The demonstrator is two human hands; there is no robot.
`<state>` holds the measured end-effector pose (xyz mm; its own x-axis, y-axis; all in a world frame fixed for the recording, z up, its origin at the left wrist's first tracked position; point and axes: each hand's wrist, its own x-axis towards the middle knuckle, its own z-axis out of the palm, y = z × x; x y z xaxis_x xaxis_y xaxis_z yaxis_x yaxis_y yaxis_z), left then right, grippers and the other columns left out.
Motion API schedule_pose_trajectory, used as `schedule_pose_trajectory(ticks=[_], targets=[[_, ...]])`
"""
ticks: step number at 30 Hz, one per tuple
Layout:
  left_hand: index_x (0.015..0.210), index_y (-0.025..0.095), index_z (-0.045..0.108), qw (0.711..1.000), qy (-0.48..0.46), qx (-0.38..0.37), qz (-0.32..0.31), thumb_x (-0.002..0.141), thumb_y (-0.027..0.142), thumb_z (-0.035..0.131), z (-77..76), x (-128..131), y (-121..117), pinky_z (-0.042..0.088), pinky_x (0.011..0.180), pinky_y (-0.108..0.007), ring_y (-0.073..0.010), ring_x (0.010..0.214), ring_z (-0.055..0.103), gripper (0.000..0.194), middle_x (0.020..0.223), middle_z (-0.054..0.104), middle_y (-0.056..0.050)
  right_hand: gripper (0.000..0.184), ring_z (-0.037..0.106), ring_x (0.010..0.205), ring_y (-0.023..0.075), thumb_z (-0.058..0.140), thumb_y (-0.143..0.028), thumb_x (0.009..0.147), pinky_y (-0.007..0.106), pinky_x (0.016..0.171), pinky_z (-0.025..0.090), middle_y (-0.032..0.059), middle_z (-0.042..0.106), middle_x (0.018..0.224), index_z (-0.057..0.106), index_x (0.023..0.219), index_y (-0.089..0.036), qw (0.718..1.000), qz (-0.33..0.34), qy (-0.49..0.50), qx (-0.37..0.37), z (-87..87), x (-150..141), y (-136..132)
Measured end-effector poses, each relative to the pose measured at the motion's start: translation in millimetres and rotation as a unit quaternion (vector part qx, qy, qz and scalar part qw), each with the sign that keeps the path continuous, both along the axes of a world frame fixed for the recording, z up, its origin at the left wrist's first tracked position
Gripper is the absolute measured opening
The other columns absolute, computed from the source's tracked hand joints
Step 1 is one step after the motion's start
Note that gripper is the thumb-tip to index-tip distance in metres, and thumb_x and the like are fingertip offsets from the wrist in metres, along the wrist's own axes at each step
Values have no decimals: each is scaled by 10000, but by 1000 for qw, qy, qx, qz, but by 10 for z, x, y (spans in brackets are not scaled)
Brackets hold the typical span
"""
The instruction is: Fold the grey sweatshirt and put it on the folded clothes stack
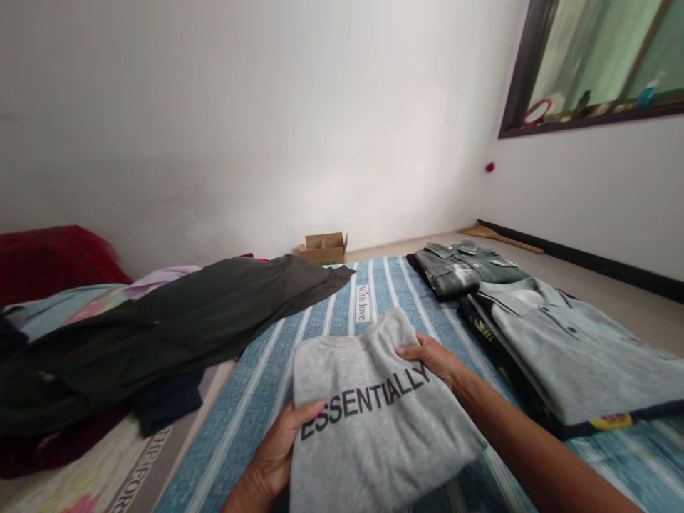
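A folded grey sweatshirt (368, 420) printed "ESSENTIALLY" lies on the blue striped mat (325, 320) in front of me. My left hand (278, 449) grips its left edge, thumb on top and fingers underneath. My right hand (432, 356) holds the upper right edge, fingers curled round the fabric. Both hands are closed on the sweatshirt.
A folded grey polo shirt (577, 349) tops a stack on the right, with a folded green shirt (464, 267) behind it. A heap of dark unfolded clothes (160, 328) lies at left. A small cardboard box (323, 247) sits by the white wall. A window (603, 64) is at upper right.
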<state>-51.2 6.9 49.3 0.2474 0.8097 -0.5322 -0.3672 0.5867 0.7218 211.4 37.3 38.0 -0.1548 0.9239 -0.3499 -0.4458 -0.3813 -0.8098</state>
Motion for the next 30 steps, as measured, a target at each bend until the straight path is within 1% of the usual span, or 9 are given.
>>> schedule_pose_trajectory(ticks=[5,9,12,17,20,22,25,28,30], targets=[[1180,106,574,1000,18,1,-12,569,91,756,206,154,24,573,685,-446,-347,771,694,637,841,734,-126,493,648,624,190,733,-152,566,340,603,549,41,689,821,565,1029,-165,999,-16,-12,51,266,267,-161],[1145,118,608,999,19,8,-37,574,93,749,353,523,123,581,667,-446,-346,745,695,589,803,736,-110,457,652,625,177,701,-139,586,326,619,553,34,684,810,551,1017,-165,997,-39,-16,58,439,648,-233],[1143,117,618,996,0,49,-68,614,84,705,544,995,262,585,674,-433,-325,724,700,538,791,736,-102,400,657,630,178,665,-108,612,323,629,559,30,685,799,550,992,-162,993,-75,-45,80,669,1090,-208],[1154,82,609,978,-93,135,-128,681,47,607,898,2013,506,580,735,-400,-274,740,704,474,848,733,-115,365,660,592,191,591,-41,666,325,579,559,29,686,744,551,1014,-144,981,-120,-103,113,1260,2043,-171],[1134,61,609,962,-165,133,-172,687,48,603,896,2644,562,573,757,-392,-262,751,701,447,887,726,-127,355,669,614,201,567,-41,709,337,593,561,47,696,761,545,1052,-132,972,-119,-164,119,1454,2658,-213],[1134,60,602,956,-198,107,-190,677,47,607,741,3018,538,567,766,-393,-263,776,698,457,916,719,-135,359,675,645,204,602,-76,716,346,625,570,52,706,805,546,1061,-155,967,-99,-210,108,1380,3044,-275],[1167,106,576,961,-193,71,-187,598,-17,600,356,3403,452,559,762,-387,-256,794,693,583,934,715,-115,392,679,665,214,668,-140,694,351,637,578,49,711,817,548,1063,-191,961,-82,-262,33,964,3488,-403],[1214,167,538,967,-162,63,-185,545,-50,579,52,3525,399,555,736,-396,-253,780,691,705,928,714,-86,387,668,618,215,702,-178,668,320,572,569,55,703,749,553,1024,-165,955,-73,-286,-35,471,3706,-506],[1231,188,521,966,-152,67,-196,547,-46,583,5,3515,405,551,731,-395,-252,785,688,725,940,710,-83,376,664,612,194,704,-208,675,289,577,563,30,695,727,547,1015,-173,955,-86,-283,-26,290,3761,-530]])
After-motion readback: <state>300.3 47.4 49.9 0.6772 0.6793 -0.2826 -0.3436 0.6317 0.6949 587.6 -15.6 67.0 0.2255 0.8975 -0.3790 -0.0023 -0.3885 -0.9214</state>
